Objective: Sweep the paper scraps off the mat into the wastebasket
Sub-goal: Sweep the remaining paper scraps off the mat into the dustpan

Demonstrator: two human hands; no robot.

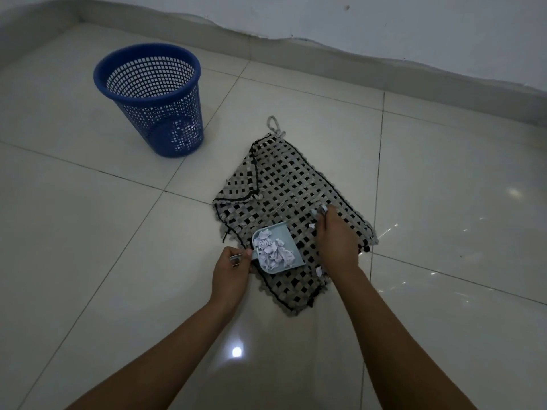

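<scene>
A black-and-white woven mat (284,184) lies on the tiled floor. My left hand (232,269) grips the handle of a small pale blue dustpan (284,230) resting on the mat's near left part. The pan holds a heap of white paper scraps (273,251). My right hand (336,238) is closed on a small pale blue brush (321,210), of which only the tip shows, just right of the pan. Loose scraps lie by that hand, one (311,225) beside the fingers and one (319,271) under the wrist. The blue mesh wastebasket (154,99) stands upright at the far left.
The mat's far left corner (239,184) is folded over, and a cord loop (273,124) sticks out at its far end. A skirting and wall (355,54) run along the back. Glossy floor tiles (88,232) surround the mat and basket.
</scene>
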